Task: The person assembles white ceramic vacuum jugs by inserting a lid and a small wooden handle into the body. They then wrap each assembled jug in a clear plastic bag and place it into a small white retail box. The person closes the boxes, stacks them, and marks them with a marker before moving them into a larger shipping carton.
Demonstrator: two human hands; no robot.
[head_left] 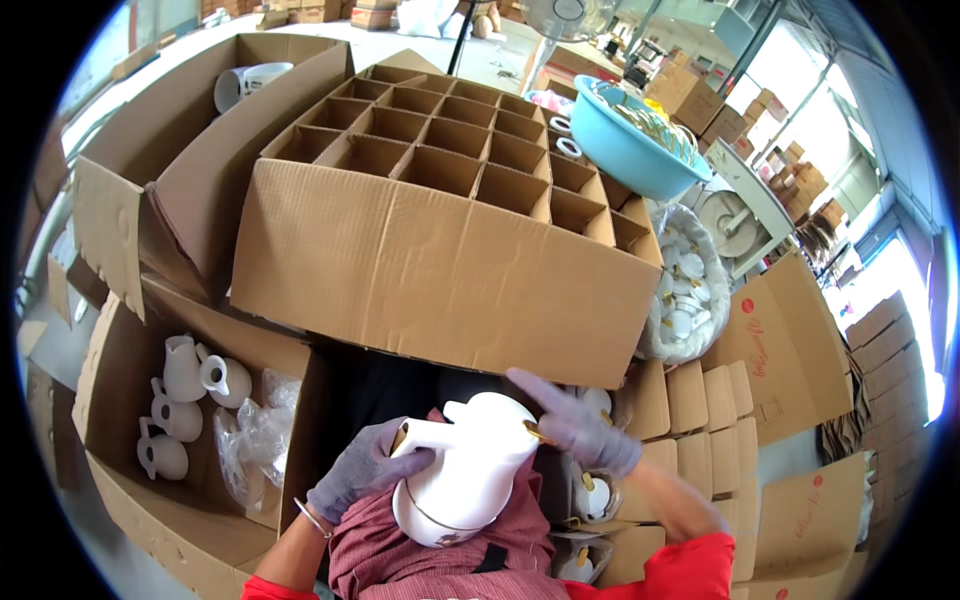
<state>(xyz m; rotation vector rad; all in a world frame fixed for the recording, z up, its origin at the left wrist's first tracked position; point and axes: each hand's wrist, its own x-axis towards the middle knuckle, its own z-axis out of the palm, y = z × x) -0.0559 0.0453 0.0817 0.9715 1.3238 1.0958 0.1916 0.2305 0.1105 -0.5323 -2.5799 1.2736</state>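
My left hand [372, 463], in a grey glove, is closed round the handle of a large white jug [455, 475], which lies tilted over my lap. The handle's end is gold, and a thin dark line rings the jug's base. Beside the jug's upper right my right hand [588, 432], also gloved, has its forefinger stretched out past the jug. A small gold part [537, 431] shows between jug and glove; its far end is hidden by the hand. Several small white jugs [182, 370] stand or lie in the open carton [170, 510] at my left.
A large carton [440, 265] with cardboard dividers stands in front of me. Behind it are a light-blue basin [640, 150] and a lined basket of white lids [688, 290]. Several small boxes [705, 400], some holding wrapped white pieces, sit at my right. Clear plastic bags [262, 435] lie in the left carton.
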